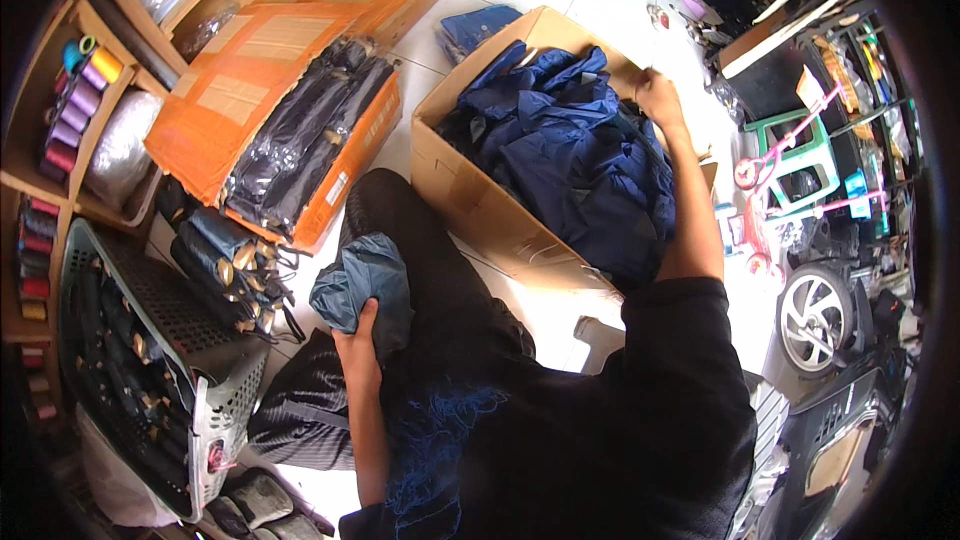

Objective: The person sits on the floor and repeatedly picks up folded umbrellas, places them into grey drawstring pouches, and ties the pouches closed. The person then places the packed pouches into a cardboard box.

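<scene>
My left hand (pixel 362 332) is closed around a bunched grey-blue piece of cloth (pixel 372 275), held over my leg with the thumb on top. A cardboard box (pixel 500 225) stands open in front of me, heaped with crumpled navy blue cloth (pixel 550 115). My right arm reaches across the right side of this box. At its far right rim my right hand (pixel 658 100) is closed, its curled fingers gripping the box edge and partly hidden. Loose blue threads (pixel 440 440) cling to my black shirt.
An orange taped carton (pixel 230 90) holds plastic-wrapped black bundles. Rolled dark bundles (pixel 235 270) lie below it, beside a grey perforated basket (pixel 215 410). Thread spools (pixel 75 120) fill the left shelf. On the right are a green stool (pixel 815 165) and a wheel (pixel 815 320).
</scene>
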`<action>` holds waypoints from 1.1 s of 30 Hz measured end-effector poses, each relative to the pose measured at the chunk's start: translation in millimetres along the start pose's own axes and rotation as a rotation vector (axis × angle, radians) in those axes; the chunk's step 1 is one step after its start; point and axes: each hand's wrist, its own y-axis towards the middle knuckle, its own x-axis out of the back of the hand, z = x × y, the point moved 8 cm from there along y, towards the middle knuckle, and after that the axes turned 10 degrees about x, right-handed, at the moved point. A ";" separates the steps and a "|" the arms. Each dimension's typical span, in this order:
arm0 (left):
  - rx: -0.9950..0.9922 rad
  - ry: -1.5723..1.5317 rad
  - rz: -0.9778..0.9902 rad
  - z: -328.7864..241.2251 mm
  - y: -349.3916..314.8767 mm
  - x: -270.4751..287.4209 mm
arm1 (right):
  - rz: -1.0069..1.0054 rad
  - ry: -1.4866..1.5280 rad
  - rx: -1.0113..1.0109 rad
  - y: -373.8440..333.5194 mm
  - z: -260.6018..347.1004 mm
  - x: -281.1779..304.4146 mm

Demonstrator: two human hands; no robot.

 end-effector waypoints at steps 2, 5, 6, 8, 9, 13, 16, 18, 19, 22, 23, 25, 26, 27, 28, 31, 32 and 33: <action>0.018 -0.006 -0.025 -4.2 -3.9 -3.9 | 0.452 0.179 0.216 -26.7 5.6 -38.7; 0.055 0.016 -0.046 1.8 -2.1 -5.3 | 0.570 -0.022 0.163 -48.4 -6.3 -58.6; 0.057 0.018 -0.036 4.9 0.3 -5.5 | 0.583 -0.042 0.176 -50.6 -8.7 -58.2; 0.064 0.023 -0.010 10.2 3.7 -7.5 | 0.608 -0.084 0.196 -58.4 2.5 -40.6; 0.066 0.023 -0.002 12.1 3.6 -6.8 | 0.641 -0.024 0.232 -57.6 -18.6 -59.4; 0.089 0.008 -0.002 11.7 -0.7 -13.0 | 0.624 0.031 0.142 -71.6 -3.9 -52.6; 0.063 -0.008 -0.024 8.6 -3.3 -6.3 | 0.622 -0.092 0.064 -70.2 29.7 -43.7; 0.036 0.002 -0.019 9.0 -3.7 -2.8 | 0.503 -0.015 0.089 -65.2 25.1 -36.8; 0.019 0.016 -0.019 8.6 -4.0 -2.7 | 0.522 0.090 0.061 -63.1 25.2 -26.2; -0.005 -0.017 -0.009 9.8 -4.1 0.2 | 0.497 0.308 0.101 -59.4 11.8 0.3; -0.012 -0.037 -0.016 9.7 -4.9 3.3 | 0.459 0.407 0.118 -53.7 13.0 10.0; -0.006 -0.050 -0.034 9.7 -6.0 6.9 | 0.309 0.639 0.109 -44.5 13.3 30.8; -0.009 -0.053 -0.051 8.5 -6.7 10.9 | 0.198 0.782 0.089 -42.8 21.4 42.7; -0.010 -0.020 0.014 10.9 -5.0 0.3 | 0.131 0.809 -0.002 -49.6 25.0 76.7; -0.057 0.023 0.006 4.5 -6.4 5.9 | 0.067 0.908 0.023 -45.7 46.5 76.3; -0.089 0.096 0.033 8.9 -2.4 9.5 | -0.148 1.147 0.035 -56.7 96.9 96.0; -0.087 0.114 0.037 14.2 1.8 11.8 | -0.158 1.169 0.018 -66.1 108.7 99.8; -0.088 0.112 0.058 18.4 5.4 12.0 | -0.193 1.204 -0.002 -75.6 118.5 104.6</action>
